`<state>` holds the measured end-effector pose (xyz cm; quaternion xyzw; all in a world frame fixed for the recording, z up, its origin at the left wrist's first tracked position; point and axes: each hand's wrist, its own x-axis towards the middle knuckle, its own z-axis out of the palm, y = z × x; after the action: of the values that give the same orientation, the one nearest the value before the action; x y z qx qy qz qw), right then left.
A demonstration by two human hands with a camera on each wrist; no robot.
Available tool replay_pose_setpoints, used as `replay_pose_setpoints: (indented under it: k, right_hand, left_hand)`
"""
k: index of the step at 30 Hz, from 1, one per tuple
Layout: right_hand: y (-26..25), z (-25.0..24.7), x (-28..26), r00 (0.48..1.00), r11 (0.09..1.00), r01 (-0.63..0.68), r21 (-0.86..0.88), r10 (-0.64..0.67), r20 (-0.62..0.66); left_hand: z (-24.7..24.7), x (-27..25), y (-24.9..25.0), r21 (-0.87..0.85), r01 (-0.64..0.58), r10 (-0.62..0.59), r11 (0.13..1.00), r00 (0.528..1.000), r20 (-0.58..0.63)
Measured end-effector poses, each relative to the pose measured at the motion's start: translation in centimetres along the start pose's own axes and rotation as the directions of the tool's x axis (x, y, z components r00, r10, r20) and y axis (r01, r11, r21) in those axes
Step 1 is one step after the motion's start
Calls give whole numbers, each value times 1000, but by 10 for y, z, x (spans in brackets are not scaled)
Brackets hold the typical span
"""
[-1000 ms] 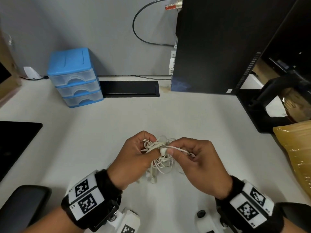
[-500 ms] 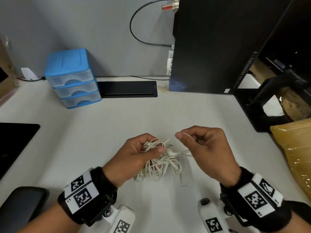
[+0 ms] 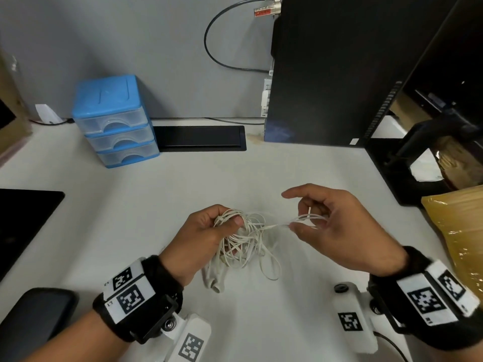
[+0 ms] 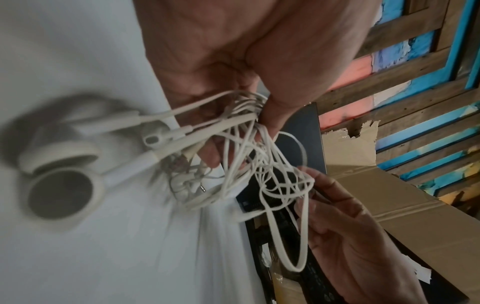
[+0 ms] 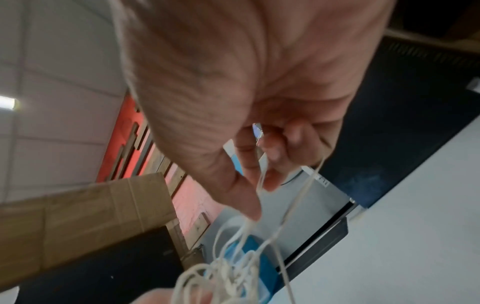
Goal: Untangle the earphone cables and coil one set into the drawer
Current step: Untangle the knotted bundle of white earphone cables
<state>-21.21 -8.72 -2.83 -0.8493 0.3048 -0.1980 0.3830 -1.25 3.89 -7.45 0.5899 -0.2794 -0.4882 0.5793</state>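
A tangle of white earphone cables (image 3: 245,239) hangs just above the white desk (image 3: 183,205) at centre front. My left hand (image 3: 209,231) grips the bunch at its left side, thumb pressed over several strands (image 4: 246,115). My right hand (image 3: 321,220) pinches a few strands (image 3: 303,219) pulled taut to the right of the tangle, index finger stretched out; the strands (image 5: 262,174) run between its thumb and curled fingers. Earbuds (image 4: 62,185) dangle below the left hand and touch the desk (image 3: 214,280). The blue three-drawer unit (image 3: 115,121) stands at the back left, all drawers closed.
A black computer tower (image 3: 326,69) stands at the back right, a black cable slot (image 3: 201,138) beside the drawers. A monitor stand (image 3: 407,163) and a yellow plastic bag (image 3: 460,231) lie at the right. A dark pad (image 3: 23,215) sits at the left edge.
My right hand has drawn a few strands out to the right and away from the left hand, which keeps hold of the bunch. The cable between the hands has stretched longer.
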Motion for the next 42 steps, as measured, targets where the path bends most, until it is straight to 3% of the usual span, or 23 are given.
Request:
replay_pose_setpoints:
  k: [4, 6, 9, 10, 12, 13, 14, 15, 18, 19, 20, 22, 23, 24, 27, 29, 32, 36, 38, 40, 42]
  right_hand:
    - [5, 2, 0, 996, 994, 31, -101, -39, -76]
    - [1, 5, 1, 977, 994, 63, -84, -79, -200]
    - [-4, 4, 5, 934, 976, 46, 212, 33, -355]
    - [-6, 1, 6, 924, 921, 22, 390, 130, -361]
    - [-9, -8, 11, 890, 694, -48, 718, 355, -285]
    - [-10, -13, 13, 871, 587, -61, 807, 427, -245]
    - [-8, -18, 14, 860, 542, -52, 839, 452, -239]
    - [-5, -22, 15, 854, 572, -31, 820, 441, -275]
    - [0, -30, 15, 862, 791, -7, 612, 314, -397]
    - [0, -33, 15, 868, 783, -38, 620, 334, -368]
    - [0, -35, 15, 867, 720, -79, 690, 391, -309]
    - [4, -43, 16, 842, 510, -160, 845, 518, -153]
    - [6, -47, 17, 817, 448, -194, 873, 566, -109]
    - [8, -51, 17, 796, 443, -216, 870, 596, -105]
    - [20, -54, 19, 775, 636, -263, 725, 587, -234]
    - [32, -49, 22, 794, 759, -320, 567, 541, -277]
    - [49, -36, 24, 834, 829, -443, 341, 521, -182]
    - [57, -25, 20, 849, 841, -519, 153, 527, -15]
    - [55, -26, 18, 877, 877, -480, -41, 479, -34]
    - [42, -24, 16, 920, 905, -384, -184, 360, -153]
    - [19, -15, 12, 956, 967, -236, -92, 215, -201]
  left_hand:
    - [-1, 1, 1, -21, 11, -11, 1000, 1000, -9]
    - [-2, 2, 0, -22, 20, -21, 1000, 1000, -21]
    - [-4, 4, 1, -64, 51, -54, 997, 997, -47]
    - [-5, 5, 1, -86, 63, -69, 994, 996, -59]
    - [-9, 7, 1, -108, 87, -96, 990, 992, -81]
    - [-11, 8, 1, -102, 93, -102, 990, 991, -87]
    - [-12, 8, 1, -95, 92, -100, 991, 991, -90]
    - [-13, 9, 1, -86, 84, -92, 993, 991, -93]
    - [-14, 9, 3, -67, 62, -67, 996, 995, -73]
    - [-14, 9, 4, -47, 52, -55, 998, 996, -68]
    - [-14, 9, 4, -28, 44, -46, 999, 996, -71]
    - [-16, 10, 4, -16, 30, -31, 999, 995, -91]
    - [-19, 11, 4, -22, 20, -22, 1000, 994, -104]
    - [-21, 11, 5, -36, 5, -9, 999, 993, -113]
    - [-27, 13, 10, -76, -82, 73, 994, 990, -123]
    - [-26, 13, 15, -105, -133, 123, 985, 987, -100]
    - [-24, 11, 18, -74, -202, 196, 977, 977, -80]
    - [-20, 10, 16, -55, -285, 283, 957, 958, -44]
    - [-19, 8, 17, -51, -321, 321, 946, 947, -15]
    - [-18, 6, 18, -48, -350, 352, 935, 936, 23]
    - [-15, 3, 20, -52, -364, 367, 930, 928, 63]
